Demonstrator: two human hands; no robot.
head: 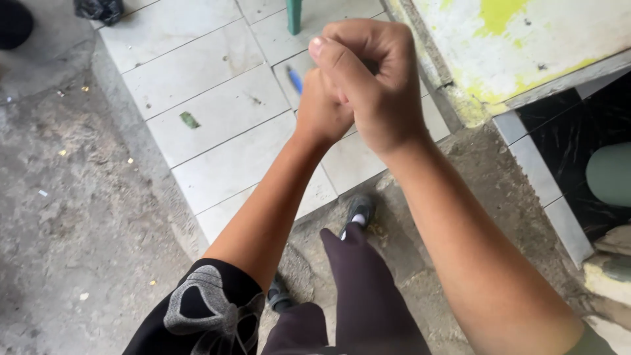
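A green leaf scrap [189,119] lies on the white tiled step [217,112]. The left hand [320,112] is raised over the tiles, pressed into the right hand [378,79], which curls shut over it. I cannot tell whether anything sits inside. A blue pen-like stick [295,80] lies on a tile just behind them, untouched. This looks like a clasping pause; any grasp would call for parting the hands first.

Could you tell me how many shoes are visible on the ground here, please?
2: one shoe beyond the raised knee, another shoe lower down, partly hidden beside the left arm.
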